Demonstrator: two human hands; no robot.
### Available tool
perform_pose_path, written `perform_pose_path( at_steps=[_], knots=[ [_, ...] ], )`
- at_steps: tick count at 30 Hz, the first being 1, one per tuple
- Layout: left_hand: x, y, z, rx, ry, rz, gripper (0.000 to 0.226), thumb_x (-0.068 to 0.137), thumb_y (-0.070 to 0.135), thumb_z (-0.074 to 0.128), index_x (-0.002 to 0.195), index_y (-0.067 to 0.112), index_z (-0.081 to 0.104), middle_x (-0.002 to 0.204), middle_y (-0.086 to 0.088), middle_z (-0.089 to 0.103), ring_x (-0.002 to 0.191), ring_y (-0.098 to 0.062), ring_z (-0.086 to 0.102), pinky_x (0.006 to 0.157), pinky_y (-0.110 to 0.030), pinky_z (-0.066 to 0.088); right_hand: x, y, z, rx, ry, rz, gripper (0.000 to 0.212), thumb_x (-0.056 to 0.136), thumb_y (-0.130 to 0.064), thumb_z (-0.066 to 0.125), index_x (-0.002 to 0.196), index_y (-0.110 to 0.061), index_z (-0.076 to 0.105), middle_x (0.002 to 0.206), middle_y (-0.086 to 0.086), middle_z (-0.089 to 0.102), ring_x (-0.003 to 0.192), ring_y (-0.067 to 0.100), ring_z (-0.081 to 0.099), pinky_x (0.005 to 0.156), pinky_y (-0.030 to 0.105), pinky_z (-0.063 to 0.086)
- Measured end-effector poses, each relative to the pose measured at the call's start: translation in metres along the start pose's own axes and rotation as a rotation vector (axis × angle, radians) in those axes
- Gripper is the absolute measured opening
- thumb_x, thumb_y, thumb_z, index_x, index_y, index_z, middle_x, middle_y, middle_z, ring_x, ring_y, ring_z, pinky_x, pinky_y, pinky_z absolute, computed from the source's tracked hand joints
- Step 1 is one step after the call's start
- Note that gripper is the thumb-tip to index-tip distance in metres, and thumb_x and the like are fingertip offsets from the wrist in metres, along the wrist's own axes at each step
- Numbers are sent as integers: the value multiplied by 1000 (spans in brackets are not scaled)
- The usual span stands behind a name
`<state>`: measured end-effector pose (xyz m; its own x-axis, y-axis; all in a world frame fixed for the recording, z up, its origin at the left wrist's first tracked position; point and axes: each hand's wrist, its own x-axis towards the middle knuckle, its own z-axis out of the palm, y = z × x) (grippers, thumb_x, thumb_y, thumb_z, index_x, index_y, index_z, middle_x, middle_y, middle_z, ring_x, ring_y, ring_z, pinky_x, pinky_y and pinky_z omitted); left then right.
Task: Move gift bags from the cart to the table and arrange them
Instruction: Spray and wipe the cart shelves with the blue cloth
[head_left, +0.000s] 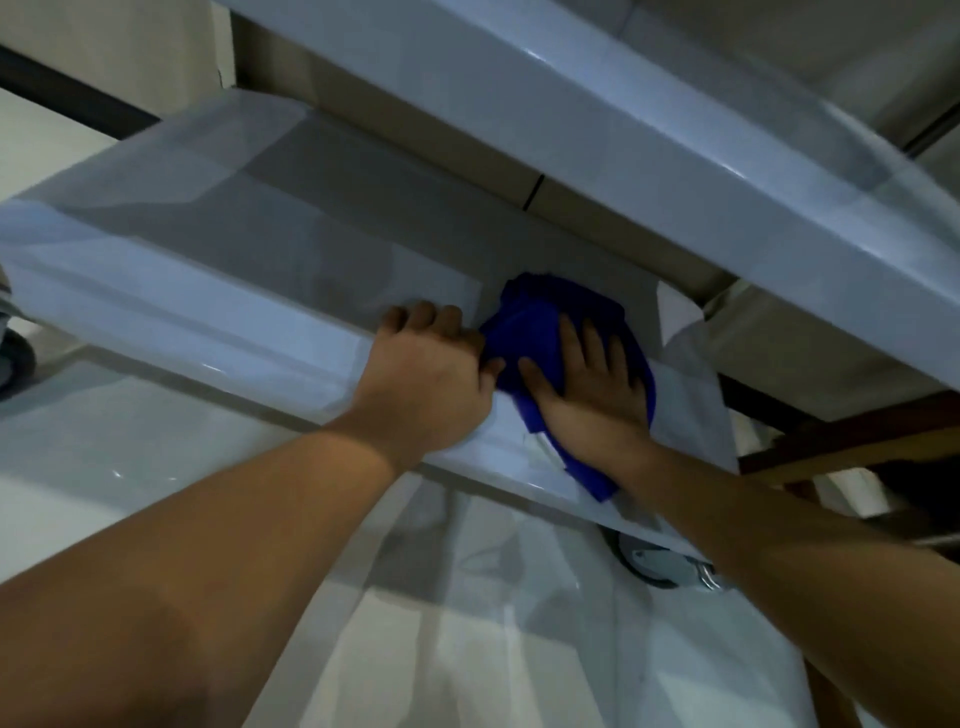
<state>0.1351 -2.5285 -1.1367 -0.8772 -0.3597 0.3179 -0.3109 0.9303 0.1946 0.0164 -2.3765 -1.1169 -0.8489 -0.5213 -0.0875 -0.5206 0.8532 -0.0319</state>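
Head view showed the blue gift bag (540, 322) on the cart's middle shelf (208, 249) — left hand (431, 364) curled over the shelf rim, its grip on the bag unclear; right hand (587, 384) flat on top. Dragged out so, the limp bag might have snagged the rim — or slipped.

Below and left of the left hand (426, 374), glossy pale floor tiles (78, 467) with small glints. Far up and left of that hand, a dark baseboard strip (62, 88) along a beige wall (130, 36). Above both hands, well behind them, beige panels (467, 156) split by a short dark seam. Right of the right hand (587, 374) and slightly lower, a brown wooden frame (857, 441), partly hidden, kind unclear. Beneath both hands, a translucent plastic sheet (467, 623) hanging down in folds, floor dimly visible through it.
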Motion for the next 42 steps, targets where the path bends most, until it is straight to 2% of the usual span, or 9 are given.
perform_pose_path(
  at_steps=[3, 5, 9, 12, 18, 27, 33, 38, 42],
  knots=[
    [1, 1, -5, 48, -47, 23, 55, 92, 55, 40, 91, 13, 74, 99, -15, 67, 98, -39, 59, 88, -46, 45, -52, 8, -2, -64, 5, -21, 92, 84, -86, 5, 160, -34, 0, 169, 0, 5, 154, 32, 6, 121, 57, 19],
    [1, 1, -5, 49, -39, 31, 55, 94, 53, 36, 93, 14, 74, 100, -15, 66, 99, -38, 59, 88, -46, 45, -77, 19, -5, -36, -9, -4, 89, 85, -85, 9, 159, -36, 2, 169, -2, 6, 155, 30, 6, 121, 58, 20],
    [3, 14, -13, 42, -98, -15, 61, 94, 49, 30, 96, 6, 74, 102, -21, 65, 100, -42, 59, 90, -49, 45, -111, 55, -6, -6, -86, 178, 87, 86, -85, 16, 158, -40, -4, 169, -11, -6, 155, 22, -5, 124, 54, 7],
    [14, 41, -25, 78, -168, -67, 60, 102, 52, 29, 109, 10, 71, 116, -22, 64, 112, -42, 56, 96, -47, 42, -112, 77, -5, -12, -62, 313, 86, 87, -84, 19, 158, -40, -2, 169, -9, -4, 155, 24, -3, 123, 58, 9],
    [7, 67, -8, 40, -92, 98, 56, 98, 54, 28, 99, 18, 70, 100, -11, 68, 97, -35, 61, 86, -42, 45, -84, 92, -1, 20, 45, 301, 86, 86, -86, 21, 157, -39, 11, 168, -5, 9, 153, 32, 8, 118, 63, 17],
    [2, 58, 11, 37, -27, 122, 51, 91, 50, 33, 98, 19, 73, 107, -9, 67, 101, -34, 58, 89, -44, 41, 30, 113, -13, 92, 20, 360, 91, 90, -83, 20, 162, -29, 8, 170, 0, 1, 154, 37, 2, 119, 62, 11],
    [3, 61, 7, 22, -9, 94, 49, 92, 52, 30, 92, 22, 68, 97, -4, 62, 96, -31, 57, 84, -42, 41, 104, 121, -24, 115, 21, 385, 93, 87, -87, 21, 161, -33, 6, 170, -1, 1, 153, 37, 4, 118, 62, 16],
    [3, 62, 8, 17, 10, 82, 46, 93, 52, 29, 86, 22, 63, 91, -2, 57, 92, -29, 54, 83, -41, 42, 124, 118, -29, 284, 147, 336, 79, 94, -76, 35, 159, -34, 19, 166, -1, 19, 150, 30, 20, 118, 46, 21],
    [3, 63, 8, 32, -14, 89, 47, 93, 51, 28, 89, 23, 65, 95, -2, 58, 94, -29, 54, 83, -41, 40, 122, 119, -27, 195, 88, 343, 87, 91, -81, 29, 161, -34, 9, 169, 1, 8, 152, 34, 11, 118, 53, 21]
  ],
)
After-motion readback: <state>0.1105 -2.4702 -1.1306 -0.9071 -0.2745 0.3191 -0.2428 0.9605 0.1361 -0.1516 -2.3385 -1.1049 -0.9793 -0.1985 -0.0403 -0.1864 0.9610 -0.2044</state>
